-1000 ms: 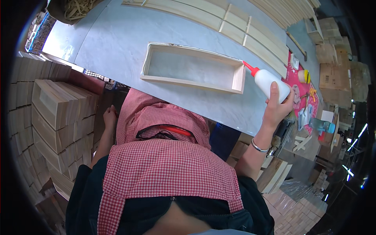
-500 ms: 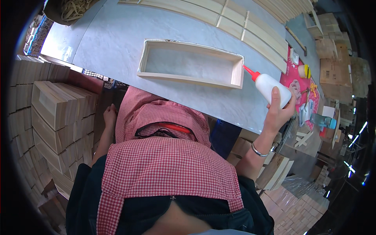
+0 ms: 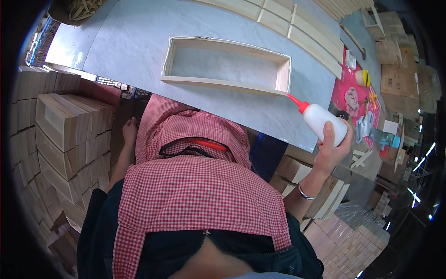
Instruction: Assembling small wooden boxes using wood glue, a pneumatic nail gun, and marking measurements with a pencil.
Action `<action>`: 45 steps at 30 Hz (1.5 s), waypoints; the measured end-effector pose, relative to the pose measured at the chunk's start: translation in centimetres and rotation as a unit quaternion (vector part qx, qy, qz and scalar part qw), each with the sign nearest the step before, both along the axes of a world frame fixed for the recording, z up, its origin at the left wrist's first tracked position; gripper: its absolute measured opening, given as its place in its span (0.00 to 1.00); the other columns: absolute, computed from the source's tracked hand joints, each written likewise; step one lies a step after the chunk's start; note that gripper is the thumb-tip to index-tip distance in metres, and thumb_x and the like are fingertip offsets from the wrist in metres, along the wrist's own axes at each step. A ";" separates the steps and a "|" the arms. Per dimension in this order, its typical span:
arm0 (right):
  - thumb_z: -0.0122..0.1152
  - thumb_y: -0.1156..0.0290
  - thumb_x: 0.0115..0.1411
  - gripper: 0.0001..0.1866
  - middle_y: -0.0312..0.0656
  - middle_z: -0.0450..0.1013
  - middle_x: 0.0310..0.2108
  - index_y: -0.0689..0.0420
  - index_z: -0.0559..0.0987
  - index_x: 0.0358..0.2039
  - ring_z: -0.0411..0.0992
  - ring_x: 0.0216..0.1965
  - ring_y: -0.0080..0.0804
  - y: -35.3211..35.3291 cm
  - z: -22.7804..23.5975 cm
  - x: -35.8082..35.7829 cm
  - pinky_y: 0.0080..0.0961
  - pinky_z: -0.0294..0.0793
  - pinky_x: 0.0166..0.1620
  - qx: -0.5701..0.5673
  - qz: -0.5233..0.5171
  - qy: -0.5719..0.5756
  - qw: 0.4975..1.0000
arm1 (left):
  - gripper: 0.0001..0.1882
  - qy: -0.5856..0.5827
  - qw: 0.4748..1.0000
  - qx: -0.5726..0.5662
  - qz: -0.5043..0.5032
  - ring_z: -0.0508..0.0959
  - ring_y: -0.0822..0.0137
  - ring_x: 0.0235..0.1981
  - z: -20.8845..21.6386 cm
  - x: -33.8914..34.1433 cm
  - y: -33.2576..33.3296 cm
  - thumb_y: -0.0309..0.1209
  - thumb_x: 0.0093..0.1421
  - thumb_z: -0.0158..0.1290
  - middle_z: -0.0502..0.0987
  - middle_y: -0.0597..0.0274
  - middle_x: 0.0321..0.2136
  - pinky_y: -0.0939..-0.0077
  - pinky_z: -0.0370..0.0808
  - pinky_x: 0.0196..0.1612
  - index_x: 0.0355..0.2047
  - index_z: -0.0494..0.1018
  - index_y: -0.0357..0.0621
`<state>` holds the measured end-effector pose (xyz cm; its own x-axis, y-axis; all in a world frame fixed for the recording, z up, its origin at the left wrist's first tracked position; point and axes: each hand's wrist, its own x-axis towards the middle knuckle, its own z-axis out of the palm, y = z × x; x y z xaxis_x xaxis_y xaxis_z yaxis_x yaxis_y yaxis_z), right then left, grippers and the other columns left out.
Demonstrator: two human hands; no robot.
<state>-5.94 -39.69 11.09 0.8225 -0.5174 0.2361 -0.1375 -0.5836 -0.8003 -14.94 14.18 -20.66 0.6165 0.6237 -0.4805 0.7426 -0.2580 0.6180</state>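
My right hand (image 3: pixel 335 148) is wrapped round a white squeeze bottle (image 3: pixel 321 122) with a red cone nozzle. The bottle is tilted, and its nozzle tip meets the near right corner of a rectangular wooden frame (image 3: pixel 223 85). This frame lies on the grey marbled tabletop (image 3: pixel 125 46), and the tabletop shows through its middle. A white line, like glue, runs along the upper edges of its left, far and right sides. Below the table's edge, beside my apron (image 3: pixel 200 195), my left hand (image 3: pixel 130 130) hangs low with its fingers curled in, apparently holding nothing.
Wooden strips (image 3: pixel 316 44) lie across the far right of the table. A pink cloth (image 3: pixel 341 88) with a tape roll (image 3: pixel 361 78) is to the right, near a clear bottle (image 3: pixel 383 138). Stacked wooden pieces (image 3: pixel 69 130) rise at my left. A bin (image 3: pixel 69 16) of shavings stands far left.
My right hand has brought the bottle nearer to me, its nozzle tip passing down the frame's right side to the near corner. A white line now shows along that right edge.
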 end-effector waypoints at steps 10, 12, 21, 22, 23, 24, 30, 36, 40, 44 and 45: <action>0.66 0.60 0.57 0.25 0.46 0.71 0.42 0.58 0.72 0.51 0.70 0.30 0.29 9.9 -2.7 1.8 0.18 0.72 0.26 0.249 0.126 0.022 0.960 | 0.30 0.065 0.997 0.026 -0.026 0.74 0.60 0.25 0.4 -0.2 -0.4 0.53 0.67 0.48 0.77 0.54 0.22 0.65 0.70 0.34 0.26 0.78 0.36; 0.65 0.59 0.58 0.25 0.46 0.71 0.42 0.58 0.72 0.52 0.71 0.31 0.30 12.8 -3.8 2.2 0.17 0.70 0.24 0.226 0.192 0.008 0.955 | 0.31 0.124 0.991 0.036 -0.038 0.75 0.60 0.25 2.0 0.1 -1.5 0.55 0.67 0.48 0.77 0.54 0.23 0.65 0.71 0.34 0.26 0.79 0.36; 0.66 0.56 0.58 0.27 0.45 0.72 0.44 0.56 0.71 0.53 0.74 0.38 0.36 17.8 -4.4 3.7 0.19 0.73 0.26 0.201 0.279 0.012 0.939 | 0.12 0.044 0.995 -0.077 0.036 0.74 0.68 0.25 4.0 -3.5 -2.1 0.36 0.59 0.58 0.77 0.59 0.22 0.75 0.73 0.32 0.26 0.78 0.38; 0.66 0.56 0.58 0.27 0.45 0.72 0.44 0.56 0.71 0.53 0.74 0.38 0.36 17.8 -4.4 3.8 0.19 0.73 0.27 0.195 0.280 0.006 0.940 | 0.10 0.043 0.995 -0.081 0.033 0.74 0.68 0.25 3.9 -3.6 -2.1 0.33 0.58 0.59 0.77 0.59 0.22 0.76 0.73 0.32 0.26 0.78 0.38; 0.66 0.56 0.58 0.27 0.45 0.72 0.44 0.56 0.72 0.53 0.74 0.38 0.37 17.8 -4.5 3.9 0.19 0.74 0.27 0.189 0.280 0.001 0.941 | 0.09 0.043 0.995 -0.085 0.030 0.74 0.69 0.25 3.8 -3.8 -2.2 0.31 0.57 0.59 0.77 0.60 0.22 0.76 0.73 0.32 0.26 0.77 0.38; 0.67 0.56 0.58 0.27 0.45 0.72 0.44 0.56 0.72 0.53 0.74 0.38 0.37 17.7 -4.5 3.9 0.20 0.74 0.27 0.183 0.279 -0.005 0.943 | 0.07 0.042 0.995 -0.089 0.026 0.74 0.69 0.25 3.6 -3.8 -2.3 0.29 0.56 0.60 0.77 0.60 0.22 0.77 0.73 0.32 0.26 0.77 0.39; 0.66 0.56 0.58 0.27 0.46 0.73 0.44 0.57 0.72 0.52 0.74 0.39 0.38 16.7 -3.3 3.5 0.20 0.75 0.27 0.158 0.261 0.008 0.952 | 0.08 0.044 0.996 -0.071 -0.020 0.74 0.69 0.24 2.8 -3.2 -2.0 0.31 0.55 0.61 0.77 0.60 0.23 0.76 0.73 0.32 0.26 0.78 0.38; 0.66 0.56 0.58 0.26 0.46 0.73 0.43 0.58 0.73 0.51 0.74 0.38 0.36 13.5 -2.8 2.9 0.19 0.74 0.25 0.109 0.224 -0.008 0.968 | 0.10 0.031 0.997 -0.062 -0.032 0.74 0.69 0.24 1.4 -2.9 -1.3 0.33 0.54 0.62 0.78 0.60 0.22 0.75 0.73 0.32 0.26 0.78 0.38; 0.66 0.56 0.58 0.25 0.46 0.73 0.43 0.58 0.73 0.51 0.75 0.36 0.35 11.3 -2.7 2.4 0.17 0.72 0.24 0.073 0.200 -0.016 0.977 | 0.10 0.043 0.997 -0.050 -0.041 0.74 0.69 0.24 0.6 -3.0 -0.9 0.33 0.54 0.62 0.78 0.60 0.22 0.74 0.73 0.32 0.26 0.79 0.37; 0.66 0.62 0.59 0.23 0.46 0.73 0.43 0.60 0.72 0.50 0.73 0.40 0.36 9.4 -1.7 1.6 0.27 0.77 0.38 0.071 0.168 0.011 0.983 | 0.12 0.028 0.995 -0.068 -0.063 0.74 0.68 0.24 -1.2 -3.4 -0.1 0.35 0.53 0.63 0.78 0.60 0.22 0.75 0.72 0.32 0.27 0.79 0.37; 0.66 0.62 0.59 0.23 0.46 0.73 0.43 0.60 0.72 0.50 0.73 0.40 0.36 9.0 -1.6 1.5 0.27 0.77 0.38 0.069 0.164 0.010 0.984 | 0.12 0.028 0.995 -0.070 -0.068 0.74 0.68 0.24 -1.3 -3.3 0.0 0.35 0.53 0.63 0.78 0.60 0.22 0.75 0.72 0.32 0.27 0.79 0.37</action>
<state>-4.47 -30.70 9.49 0.9542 -0.2500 0.1646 0.0234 -0.4857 -0.8738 -18.28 14.15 -21.99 0.6609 0.4614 -0.5919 0.7405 -0.2730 0.6141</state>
